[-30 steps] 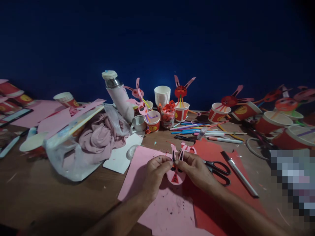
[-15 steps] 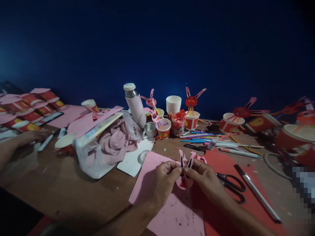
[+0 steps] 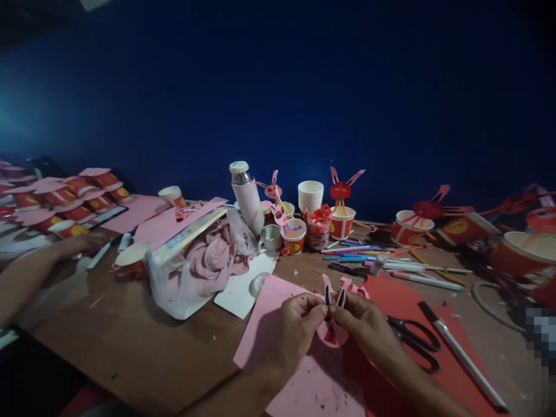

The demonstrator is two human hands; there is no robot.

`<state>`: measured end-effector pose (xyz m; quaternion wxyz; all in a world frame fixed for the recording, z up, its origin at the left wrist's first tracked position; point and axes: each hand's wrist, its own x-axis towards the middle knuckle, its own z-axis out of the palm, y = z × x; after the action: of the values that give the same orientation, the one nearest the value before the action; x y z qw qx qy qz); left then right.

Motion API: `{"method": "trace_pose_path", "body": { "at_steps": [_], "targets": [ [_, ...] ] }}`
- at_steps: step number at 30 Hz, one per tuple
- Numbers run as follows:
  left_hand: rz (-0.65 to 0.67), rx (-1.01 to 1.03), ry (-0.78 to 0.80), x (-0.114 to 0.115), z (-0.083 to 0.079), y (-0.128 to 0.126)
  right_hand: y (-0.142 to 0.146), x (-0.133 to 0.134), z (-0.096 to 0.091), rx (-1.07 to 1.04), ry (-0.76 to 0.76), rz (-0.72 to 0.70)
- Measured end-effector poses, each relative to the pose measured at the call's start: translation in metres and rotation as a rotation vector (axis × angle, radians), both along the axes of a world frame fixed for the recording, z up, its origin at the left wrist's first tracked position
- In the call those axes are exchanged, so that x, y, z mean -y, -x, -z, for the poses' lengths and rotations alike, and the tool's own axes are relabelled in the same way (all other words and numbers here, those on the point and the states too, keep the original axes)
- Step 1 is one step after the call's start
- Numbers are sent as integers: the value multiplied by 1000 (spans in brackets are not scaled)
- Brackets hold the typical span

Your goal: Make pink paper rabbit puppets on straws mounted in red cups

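Note:
My left hand (image 3: pixel 294 331) and my right hand (image 3: pixel 364 322) meet over a pink paper sheet (image 3: pixel 304 376) near the table's front edge. Both pinch a small pink paper rabbit face (image 3: pixel 332 331) with two upright ears and a red mark. The fingers of both hands are closed on its upper edge. A red paper sheet (image 3: pixel 391 301) lies under my right hand. Black scissors (image 3: pixel 412 340) and a grey marker (image 3: pixel 463 356) rest just right of my right hand.
Another person's arm (image 3: pixel 35 272) lies on the table at the left. A plastic bag of pink cloth (image 3: pixel 195 266), a white flask (image 3: pixel 247 197), stacked white cups (image 3: pixel 310 196), red paper cups with rabbit faces (image 3: pixel 341 217) and loose pens (image 3: pixel 369 252) crowd the back.
The view has swung left and up, bringing another person's arm and more red cups into sight at the left. My hands stay pinched on the pink rabbit face.

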<state>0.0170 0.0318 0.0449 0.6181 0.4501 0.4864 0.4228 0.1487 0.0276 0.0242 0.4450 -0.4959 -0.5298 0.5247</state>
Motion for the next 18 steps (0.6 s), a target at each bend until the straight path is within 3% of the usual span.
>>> {"method": "trace_pose_path", "body": {
  "at_steps": [3,7,11,18],
  "targets": [
    [-26,-40,25,0,-2,-1,-1,0,-1,45,-33,-18],
    [-41,63,28,0,0,-2,-5,-1,-2,92,-53,-2],
    [-82,-32,58,-2,-2,-1,-8,-5,4,115,-27,-43],
    [-50,0,-34,-1,-2,-1,0,-1,-3,69,-40,-5]
  ]
}}
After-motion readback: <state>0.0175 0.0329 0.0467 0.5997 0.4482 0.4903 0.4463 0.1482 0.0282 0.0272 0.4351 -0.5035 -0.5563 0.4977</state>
